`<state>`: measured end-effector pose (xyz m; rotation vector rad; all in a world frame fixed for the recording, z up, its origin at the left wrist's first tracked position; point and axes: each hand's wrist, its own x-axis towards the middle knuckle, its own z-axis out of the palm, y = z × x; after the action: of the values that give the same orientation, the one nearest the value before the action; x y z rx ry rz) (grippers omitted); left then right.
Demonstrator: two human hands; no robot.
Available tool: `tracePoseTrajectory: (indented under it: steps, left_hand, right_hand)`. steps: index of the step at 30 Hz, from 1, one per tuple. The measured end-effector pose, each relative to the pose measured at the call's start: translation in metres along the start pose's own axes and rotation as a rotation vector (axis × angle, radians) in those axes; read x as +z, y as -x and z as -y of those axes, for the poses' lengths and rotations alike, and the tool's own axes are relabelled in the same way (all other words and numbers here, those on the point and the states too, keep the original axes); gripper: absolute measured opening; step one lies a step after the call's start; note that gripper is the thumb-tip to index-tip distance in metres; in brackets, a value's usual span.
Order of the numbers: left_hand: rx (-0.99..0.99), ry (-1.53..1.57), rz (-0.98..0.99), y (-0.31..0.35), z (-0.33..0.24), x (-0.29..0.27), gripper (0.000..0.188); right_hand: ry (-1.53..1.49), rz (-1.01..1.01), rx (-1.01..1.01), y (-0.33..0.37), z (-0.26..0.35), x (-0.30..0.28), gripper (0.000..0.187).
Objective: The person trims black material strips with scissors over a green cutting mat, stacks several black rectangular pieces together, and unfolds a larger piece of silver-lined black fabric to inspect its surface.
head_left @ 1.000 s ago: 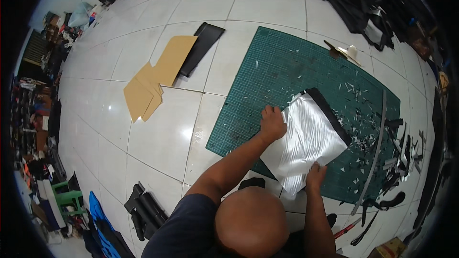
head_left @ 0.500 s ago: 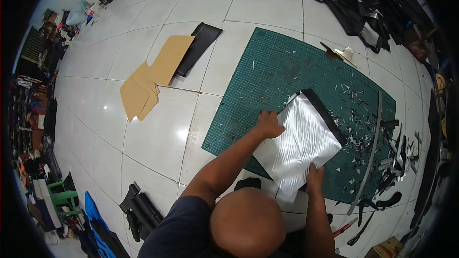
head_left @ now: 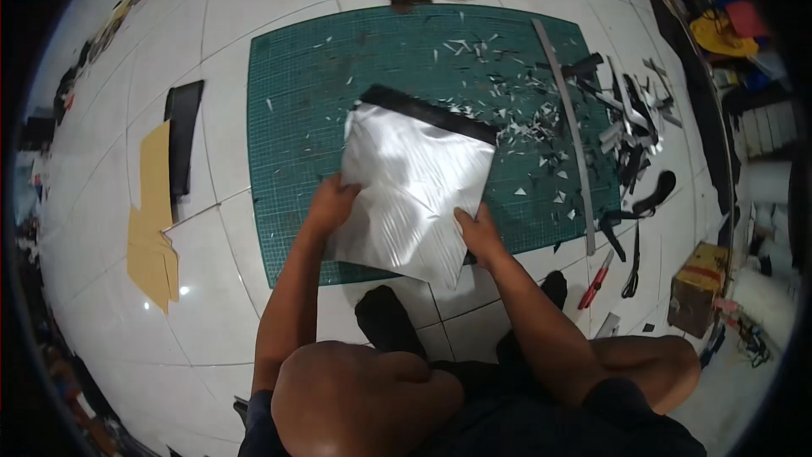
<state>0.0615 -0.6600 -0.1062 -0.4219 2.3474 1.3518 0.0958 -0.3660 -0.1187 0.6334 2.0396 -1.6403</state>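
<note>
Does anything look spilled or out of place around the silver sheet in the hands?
Yes, small offcuts are scattered loosely across the right side of the green mat, which looks untidy. The silver sheet itself looks wrinkled, not flat.

The silver sheet (head_left: 410, 169) looks glossy and wrinkled.

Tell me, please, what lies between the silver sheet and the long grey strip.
Small silver and dark scraps lie scattered on the green mat, between the silver sheet and the grey strip, as the head view shows.
</note>
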Motion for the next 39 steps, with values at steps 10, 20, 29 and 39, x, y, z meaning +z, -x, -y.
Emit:
tracePoseTrajectory:
  steps: [10, 20, 29, 39]
  left_hand:
    - [-0.308, 0.563, -0.174, 0.066, 0.032, 0.017, 0.042]
    - [-0.063, -0.199, -0.222, 0.065, 0.028, 0.016, 0.054]
    - [-0.176, 0.349, -0.194, 0.061, 0.018, 0.008, 0.049]
    - [-0.209, 0.347, -0.248, 0.053, 0.025, 0.012, 0.043]
  right_hand:
    - [0.547, 0.134, -0.057, 0.006, 0.018, -0.01, 0.038]
    - [0.565, 0.105, -0.183, 0.0, 0.021, 0.001, 0.045]
    - [0.278, -0.096, -0.123, -0.055, 0.034, 0.001, 0.055]
    - [0.63, -0.02, -0.121, -0.038, 0.061, 0.038, 0.046]
